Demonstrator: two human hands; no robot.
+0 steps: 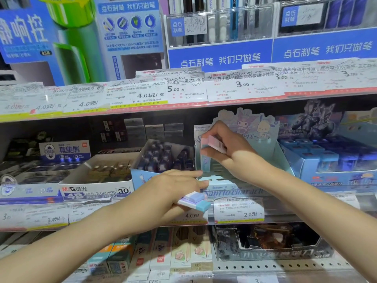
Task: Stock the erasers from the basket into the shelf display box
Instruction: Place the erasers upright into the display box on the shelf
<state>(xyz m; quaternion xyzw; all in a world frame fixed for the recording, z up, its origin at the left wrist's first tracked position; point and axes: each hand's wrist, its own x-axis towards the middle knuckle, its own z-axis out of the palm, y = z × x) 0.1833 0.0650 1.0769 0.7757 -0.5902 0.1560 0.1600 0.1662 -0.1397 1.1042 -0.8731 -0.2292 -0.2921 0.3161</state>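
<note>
Your left hand (175,188) is curled around a stack of small pastel block erasers (194,201) at the shelf edge, while your right hand (226,148) pinches a light, firm pink-and-white eraser (212,142) by its long sides above the pale blue cardboard display box (230,185).

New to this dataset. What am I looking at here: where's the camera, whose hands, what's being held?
There is no robot. It is one wide-angle picture from a camera worn on a person's head, looking forward and down at their two bare hands in front of a stationery shop shelf. The right hand holds a pink eraser over the pale blue display box, which has cartoon characters on its back card and looks mostly empty; one eraser already stands at its left side. The left hand holds a few more pastel erasers at the shelf edge, above the price tags. Neighbouring boxes hold other erasers. No basket is in view.
</note>
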